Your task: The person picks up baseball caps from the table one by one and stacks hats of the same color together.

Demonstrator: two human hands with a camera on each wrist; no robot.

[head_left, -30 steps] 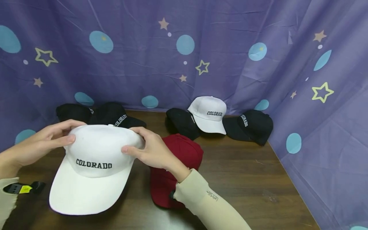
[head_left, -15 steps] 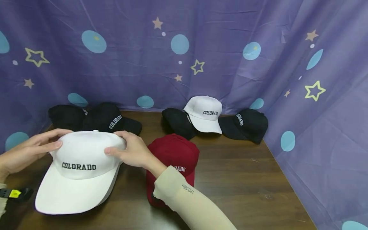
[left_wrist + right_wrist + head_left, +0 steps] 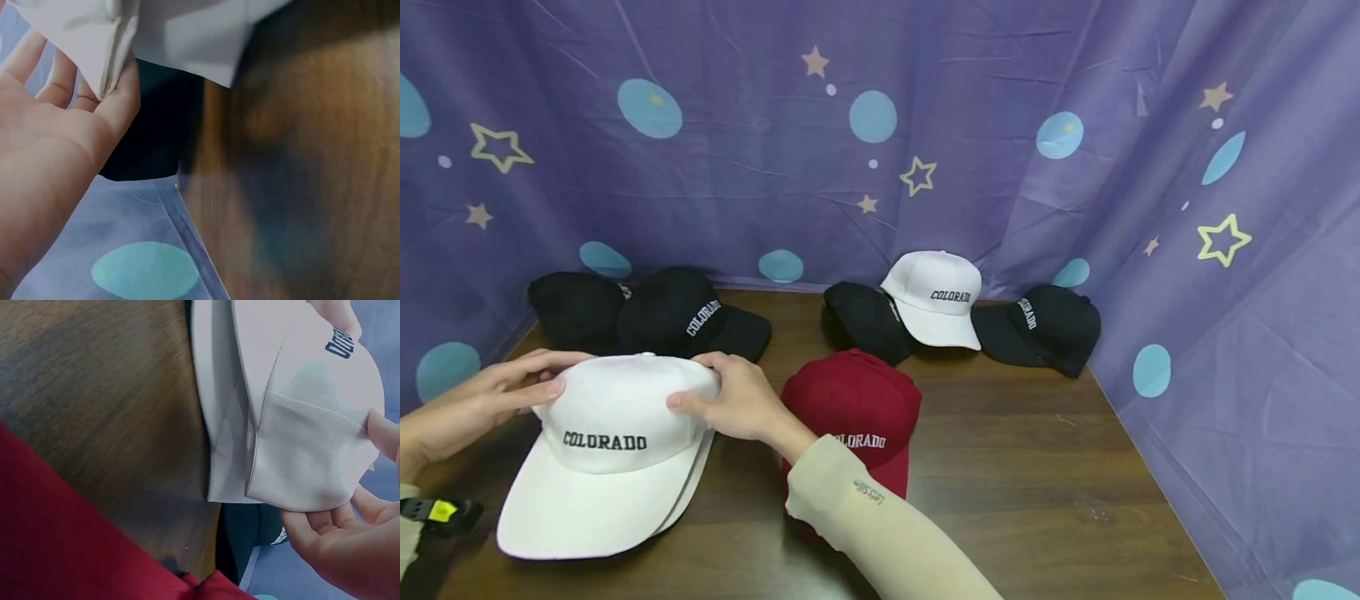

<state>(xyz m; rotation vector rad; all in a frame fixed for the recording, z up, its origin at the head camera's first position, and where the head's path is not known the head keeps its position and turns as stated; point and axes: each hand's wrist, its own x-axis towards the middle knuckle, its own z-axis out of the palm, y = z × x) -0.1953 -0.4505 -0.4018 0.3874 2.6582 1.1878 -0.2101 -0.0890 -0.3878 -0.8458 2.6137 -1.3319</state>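
Both hands hold a white cap point(image 3: 606, 417) marked COLORADO at the left of the table, its brim facing me. My left hand point(image 3: 497, 404) grips the crown's left side, thumb in front and fingers behind. On the opposite side my right hand point(image 3: 737, 402) pinches the crown the same way, its thumb point(image 3: 382, 432) on the front. Directly beneath is a second white cap point(image 3: 215, 434), its brim showing under the upper one; the upper cap sits over it. To the right rests a red cap point(image 3: 853, 400), partly behind my right forearm.
Two black caps, one with its lettering showing point(image 3: 673, 312), lie at the back left. Farther right are a black cap point(image 3: 865, 321), a white cap point(image 3: 936, 292) leaning over it, and another black cap point(image 3: 1052, 325). A purple curtain point(image 3: 985, 192) borders the wooden table point(image 3: 1015, 467).
Both hands have lowered the white cap and shifted it left, onto the second white cap, whose brim now shows below. More of the red cap is visible.
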